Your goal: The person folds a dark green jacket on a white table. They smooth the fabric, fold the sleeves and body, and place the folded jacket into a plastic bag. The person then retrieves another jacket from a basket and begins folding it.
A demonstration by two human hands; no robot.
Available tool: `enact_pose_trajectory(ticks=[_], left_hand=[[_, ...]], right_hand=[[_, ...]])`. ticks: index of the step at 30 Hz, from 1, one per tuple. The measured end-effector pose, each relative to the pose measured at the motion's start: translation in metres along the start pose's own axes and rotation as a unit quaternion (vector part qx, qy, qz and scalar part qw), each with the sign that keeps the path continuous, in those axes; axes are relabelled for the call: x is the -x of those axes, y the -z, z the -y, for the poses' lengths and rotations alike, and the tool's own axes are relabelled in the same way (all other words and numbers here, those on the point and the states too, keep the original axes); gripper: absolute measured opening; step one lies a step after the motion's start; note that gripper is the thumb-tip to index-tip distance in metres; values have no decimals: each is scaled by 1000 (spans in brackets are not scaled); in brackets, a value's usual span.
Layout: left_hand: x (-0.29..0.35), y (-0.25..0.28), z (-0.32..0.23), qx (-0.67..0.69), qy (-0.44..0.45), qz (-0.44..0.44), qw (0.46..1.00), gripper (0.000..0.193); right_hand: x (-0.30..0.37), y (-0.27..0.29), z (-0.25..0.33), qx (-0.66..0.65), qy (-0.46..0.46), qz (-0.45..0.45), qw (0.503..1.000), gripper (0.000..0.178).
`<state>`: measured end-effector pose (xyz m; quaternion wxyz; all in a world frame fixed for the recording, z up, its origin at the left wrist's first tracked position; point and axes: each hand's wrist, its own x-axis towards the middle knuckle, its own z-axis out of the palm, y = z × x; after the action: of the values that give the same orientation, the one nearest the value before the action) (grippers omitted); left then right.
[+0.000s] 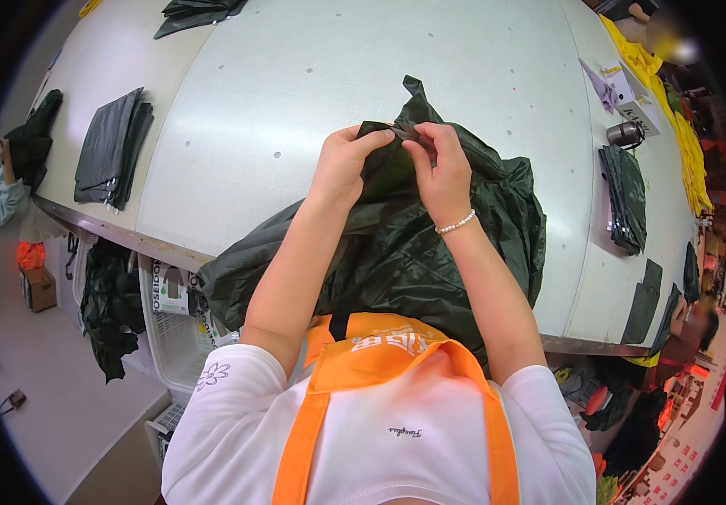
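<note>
A dark green sheet of thin, shiny fabric, crumpled like a rain garment, spreads over the near table edge and down against my orange apron. My left hand pinches a fold of it between thumb and fingertips. Close beside it, my right hand, with a beaded bracelet at the wrist, pinches the same fabric. The fingertips almost meet at a small edge or seam, too small to make out. A pointed end of the fabric sticks up beyond my hands.
Folded dark green pieces lie on the pale table at left; another stack lies at right. A dark cup stands near a white box. White crates sit below left. People work at both sides.
</note>
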<state>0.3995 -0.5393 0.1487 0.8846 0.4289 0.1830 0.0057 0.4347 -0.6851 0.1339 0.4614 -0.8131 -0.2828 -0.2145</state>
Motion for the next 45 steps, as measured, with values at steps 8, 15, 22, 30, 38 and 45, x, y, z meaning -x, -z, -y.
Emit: enact_pose_trajectory(ticks=[8,15,22,30,38,45], left_hand=[[-6,5,3,62,39,-3,997,14],[-14,10,4,81,62,-34,994,16],[-5,1,5,-19,-8,-23,1000,16],[-3,-2,1,3,-3,-53,999,18],[-8,3,4,-1,-1,-60,998,17],[-23,16,10,-46,-54,-57,996,21]], right_hand=[[6,-2,-4,-86,-79,-8,993,19],[5,0,-1,-210,-181,-12,961,25],[-10,-9,6,-130,-117,9,985,12],[-6,-7,0,-87,-162,-32,982,13],[9,-5,-2,-70,-116,43,990,23],[14,4,-9,-67,-125,13,990,21]])
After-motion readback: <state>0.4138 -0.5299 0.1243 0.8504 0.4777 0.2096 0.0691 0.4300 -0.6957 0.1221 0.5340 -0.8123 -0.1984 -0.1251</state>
